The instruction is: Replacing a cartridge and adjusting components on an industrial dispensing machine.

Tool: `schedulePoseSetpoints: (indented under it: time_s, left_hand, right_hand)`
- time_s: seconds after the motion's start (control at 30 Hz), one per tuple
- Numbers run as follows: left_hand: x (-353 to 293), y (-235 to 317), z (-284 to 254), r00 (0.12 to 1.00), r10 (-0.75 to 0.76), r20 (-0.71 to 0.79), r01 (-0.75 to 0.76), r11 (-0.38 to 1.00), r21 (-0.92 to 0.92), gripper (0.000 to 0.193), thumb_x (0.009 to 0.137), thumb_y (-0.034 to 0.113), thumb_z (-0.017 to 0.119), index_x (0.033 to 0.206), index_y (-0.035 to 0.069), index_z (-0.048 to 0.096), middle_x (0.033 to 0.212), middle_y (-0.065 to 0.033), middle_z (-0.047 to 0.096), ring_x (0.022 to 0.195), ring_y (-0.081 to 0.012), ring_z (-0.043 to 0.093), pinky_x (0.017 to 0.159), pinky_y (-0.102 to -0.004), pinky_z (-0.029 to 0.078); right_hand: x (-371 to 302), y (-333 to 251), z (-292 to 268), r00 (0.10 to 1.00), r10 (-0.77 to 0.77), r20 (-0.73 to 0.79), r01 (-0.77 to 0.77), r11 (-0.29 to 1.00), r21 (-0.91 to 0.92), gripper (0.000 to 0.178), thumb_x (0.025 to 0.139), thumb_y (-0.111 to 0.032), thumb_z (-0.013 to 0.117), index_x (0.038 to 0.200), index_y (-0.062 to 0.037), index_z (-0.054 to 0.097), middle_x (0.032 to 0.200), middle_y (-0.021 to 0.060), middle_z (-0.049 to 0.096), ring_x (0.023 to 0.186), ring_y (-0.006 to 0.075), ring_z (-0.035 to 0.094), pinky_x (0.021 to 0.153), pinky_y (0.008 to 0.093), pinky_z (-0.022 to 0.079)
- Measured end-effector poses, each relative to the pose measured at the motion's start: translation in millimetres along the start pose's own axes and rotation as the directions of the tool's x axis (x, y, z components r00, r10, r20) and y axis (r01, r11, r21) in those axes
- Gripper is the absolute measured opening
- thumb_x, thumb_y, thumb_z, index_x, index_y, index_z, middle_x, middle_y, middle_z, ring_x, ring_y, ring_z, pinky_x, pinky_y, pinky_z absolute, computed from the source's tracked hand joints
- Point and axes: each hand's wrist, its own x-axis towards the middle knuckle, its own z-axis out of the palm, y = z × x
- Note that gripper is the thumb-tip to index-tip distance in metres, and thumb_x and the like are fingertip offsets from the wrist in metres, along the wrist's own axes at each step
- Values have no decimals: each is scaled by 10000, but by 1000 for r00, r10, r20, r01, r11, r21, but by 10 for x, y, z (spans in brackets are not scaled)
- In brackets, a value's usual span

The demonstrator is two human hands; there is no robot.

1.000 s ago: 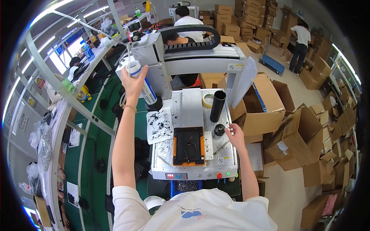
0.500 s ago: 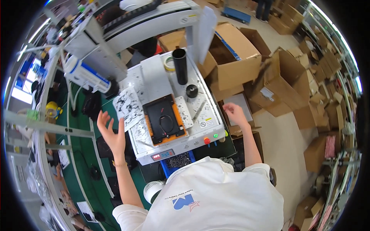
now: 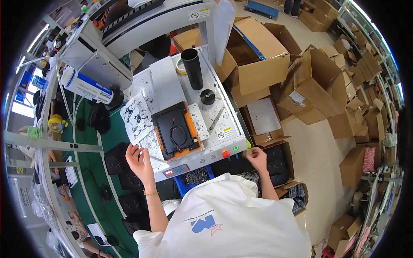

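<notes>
The orange-edged black case [image 3: 165, 120] lies on the machine [image 3: 191, 164]. Near the machine's front left corner, the left hand [image 3: 140, 162] is bare, its fingers apart and half curled. Near the front right corner, the right hand [image 3: 257, 160] has fingers bunched; whether they hold anything cannot be told. A black tube [image 3: 193, 75] stands behind the case.

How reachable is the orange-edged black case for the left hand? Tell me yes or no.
Probably yes: the left hand looks empty, close to the orange-edged black case, with nothing visible blocking the way.

A blue cart [image 3: 261, 8] stands beyond cardboard boxes [image 3: 264, 74]
</notes>
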Motion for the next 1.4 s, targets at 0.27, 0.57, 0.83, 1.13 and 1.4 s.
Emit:
schedulePoseSetpoints:
  time_s: [0.27, 0.57, 0.83, 1.13, 1.4]
  left_hand:
    - [422, 241, -228, 987, 153, -40, -154, 988, -29, 387, 880, -59, 578, 1251, -24, 475, 1154, -99, 525, 1026, -148, 535, 902, -270, 451]
    - [1651, 782, 109, 813, 536, -228, -459, 830, 315, 565, 789, 151, 726, 1236, -43, 441, 1122, -167, 478, 1062, -283, 460, 893, -370, 405]
    - [2568, 1463, 324, 870, 225, -440, -68, 936, 345, 505, 660, 362, 787, 921, 3, 545, 985, -179, 577, 932, -361, 572, 786, -444, 466]
    - [2774, 1338, 207, 785, 457, -418, -301, 871, 388, 300, 652, 285, 751, 748, 54, 585, 733, -128, 638, 701, -359, 637, 621, -427, 503]
    - [2753, 1357, 107, 826, 447, -344, -356, 886, 296, 276, 646, 267, 737, 776, 59, 611, 765, -120, 655, 732, -348, 648, 650, -424, 513]
  right_hand:
    - [168, -1273, -299, 946, -285, 156, -56, 332, 942, 396, 883, -223, 604, 1182, 22, 517, 1072, 93, 618, 978, 186, 622, 836, 331, 518]
    - [642, -3903, 680, 627, -708, 325, -31, 394, 919, 372, 843, -154, 614, 1159, -6, 486, 1093, 77, 588, 1043, 176, 578, 924, 350, 485]
    - [436, -4717, 1201, 551, -704, 449, -230, 389, 892, 462, 836, -104, 579, 1274, -30, 452, 1169, 110, 584, 1102, 249, 580, 990, 367, 464]
    - [486, -5033, 1216, 406, -708, 578, -505, 353, 787, 454, 916, -224, 500, 1284, 33, 431, 1141, 190, 591, 1047, 291, 615, 943, 379, 509]
    - [462, -5386, 1282, 378, -730, 570, -284, 494, 821, 392, 925, -197, 499, 1259, 5, 468, 1122, 146, 605, 1039, 266, 614, 941, 361, 498]
